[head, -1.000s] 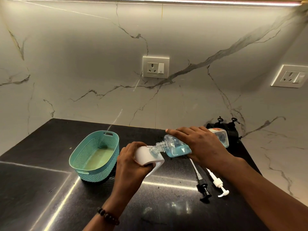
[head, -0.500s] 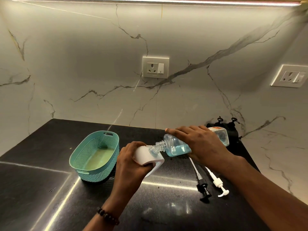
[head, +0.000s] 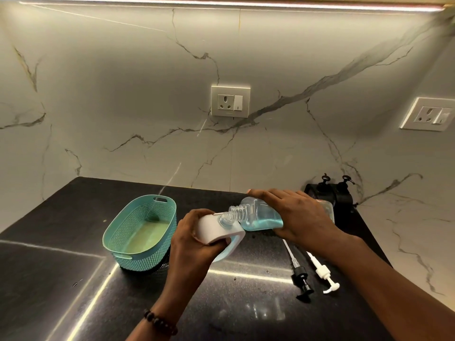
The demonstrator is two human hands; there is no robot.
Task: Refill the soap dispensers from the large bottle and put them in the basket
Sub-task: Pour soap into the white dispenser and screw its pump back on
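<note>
- The clear dispenser [head: 261, 215], tipped on its side and part full of blue soap, is clasped from above by the right hand [head: 298, 215], just right of the basket [head: 138, 232].
- The left hand [head: 194, 239] grips the large bottle [head: 219, 232], spout to neck: pouring under way, I'd say.
- The basket holds no dispensers yet.
- Two pumps [head: 312, 276] lie right of it, unfitted.

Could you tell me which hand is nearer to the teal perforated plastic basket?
Left. The left hand grips a white bottle just right of the teal perforated plastic basket; the right hand holds a clear bottle farther right.
</note>
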